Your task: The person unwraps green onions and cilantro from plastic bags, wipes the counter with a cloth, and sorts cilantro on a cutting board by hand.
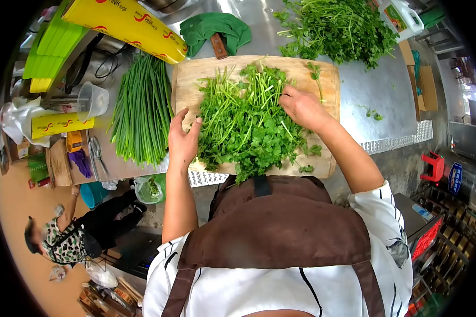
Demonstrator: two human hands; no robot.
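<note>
A loose pile of cilantro (248, 121), leaves toward me and pale stems away, covers much of the wooden cutting board (325, 79). On the pile's left side is my left hand (184, 138), its thumb and fingers apart and nothing held. My right hand (304, 108) is at the right edge, fingers curled in against the cilantro stems; the fingertips are partly hidden. One loose sprig (316, 74) lies on the board above my right hand. Just left of the board rests a thick bundle of green chives or scallions (143, 111).
A brown knife-like handle (219, 46) sticks out from under a green cloth (217, 31) behind the board. More cilantro (338, 31) is heaped at back right, near a white jug (402, 18). A yellow box (129, 26) stands back left. Another person (71, 232) is at left.
</note>
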